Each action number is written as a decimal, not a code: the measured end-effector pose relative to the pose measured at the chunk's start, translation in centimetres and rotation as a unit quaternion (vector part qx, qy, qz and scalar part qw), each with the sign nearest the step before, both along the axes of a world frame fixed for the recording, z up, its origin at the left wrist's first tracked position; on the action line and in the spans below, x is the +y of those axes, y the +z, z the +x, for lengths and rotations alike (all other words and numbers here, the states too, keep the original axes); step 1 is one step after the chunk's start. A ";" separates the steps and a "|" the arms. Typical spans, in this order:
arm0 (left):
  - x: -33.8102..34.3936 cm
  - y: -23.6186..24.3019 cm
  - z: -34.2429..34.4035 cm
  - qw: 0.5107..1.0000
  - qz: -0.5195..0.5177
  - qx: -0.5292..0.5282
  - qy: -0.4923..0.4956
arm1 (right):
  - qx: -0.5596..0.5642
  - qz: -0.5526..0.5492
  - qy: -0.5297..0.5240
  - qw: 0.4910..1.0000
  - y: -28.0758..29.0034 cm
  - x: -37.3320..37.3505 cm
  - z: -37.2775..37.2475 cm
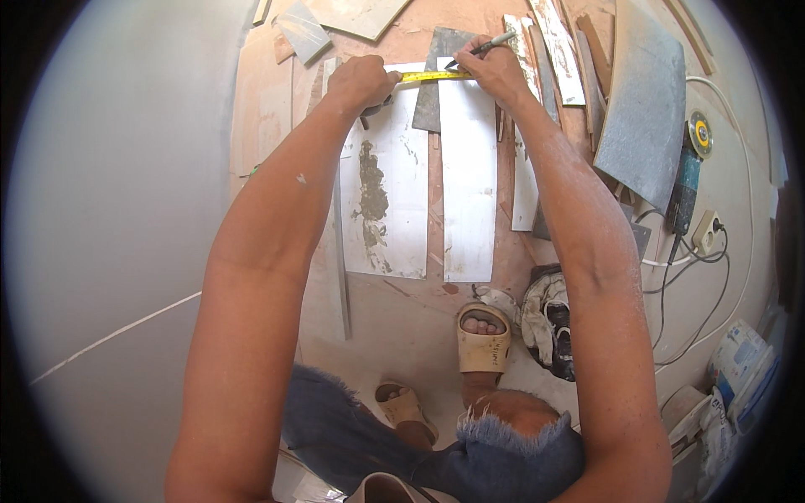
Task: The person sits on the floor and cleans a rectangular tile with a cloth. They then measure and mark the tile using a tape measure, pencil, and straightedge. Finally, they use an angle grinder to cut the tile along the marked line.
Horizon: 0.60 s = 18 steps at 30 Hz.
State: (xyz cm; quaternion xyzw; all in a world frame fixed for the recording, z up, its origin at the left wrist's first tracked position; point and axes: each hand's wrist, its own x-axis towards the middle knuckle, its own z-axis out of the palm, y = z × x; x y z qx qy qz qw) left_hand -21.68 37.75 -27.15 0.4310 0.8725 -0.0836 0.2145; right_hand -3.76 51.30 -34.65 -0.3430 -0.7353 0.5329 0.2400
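Near the top of the head view, my left hand (359, 82) is closed on a tape measure, its yellow blade (419, 77) stretched rightward across two white tile pieces. The left piece (402, 193) bears dark dried smears; the narrower right piece (468, 193) looks mostly clean. My right hand (493, 71) grips a marker (507, 38), its tip down by the blade at the top of the narrower piece, with fingers at the blade. A dark grey tile (426, 117) lies partly beneath the white pieces.
At right are wooden and tile strips (524, 210), a large grey tile (637, 109), an angle grinder (689, 172), a corded power strip (707, 233), a cloth-filled container (549, 344) and buckets (738, 373). A long narrow strip (340, 293) lies at left. My sandalled feet (483, 339) are below the tiles.
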 end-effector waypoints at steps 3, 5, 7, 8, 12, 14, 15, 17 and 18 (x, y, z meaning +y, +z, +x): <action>-0.2 -0.4 -0.3 1.000 -0.004 -0.004 0.000 | -0.005 0.002 0.003 1.000 -0.1 -0.2 -0.2; -0.1 -0.1 -0.2 1.000 -0.007 -0.009 0.003 | -0.011 -0.002 0.011 1.000 -0.1 0.1 -0.2; -0.1 0.0 -0.1 1.000 -0.010 -0.013 0.009 | -0.014 -0.007 0.008 1.000 -0.2 0.1 -0.3; -0.1 0.1 0.0 1.000 -0.007 -0.009 0.008 | -0.016 -0.010 0.006 1.000 -0.3 0.1 -0.3; -0.3 0.3 0.4 1.000 0.010 -0.024 0.010 | 0.024 -0.053 -0.021 0.998 0.5 0.0 1.4; -0.7 1.0 0.4 0.996 0.021 -0.078 0.047 | 0.060 -0.062 -0.068 0.994 3.5 -1.2 4.1; -0.7 1.6 0.9 0.989 0.029 -0.122 0.078 | 0.083 -0.094 -0.086 0.988 4.7 -1.8 6.2; -2.0 2.2 1.1 0.990 0.048 -0.120 0.064 | 0.113 -0.134 -0.085 0.981 6.9 -3.8 11.1; -3.2 1.9 0.9 0.995 0.062 -0.079 0.016 | 0.113 -0.137 -0.069 0.982 8.0 -4.8 13.9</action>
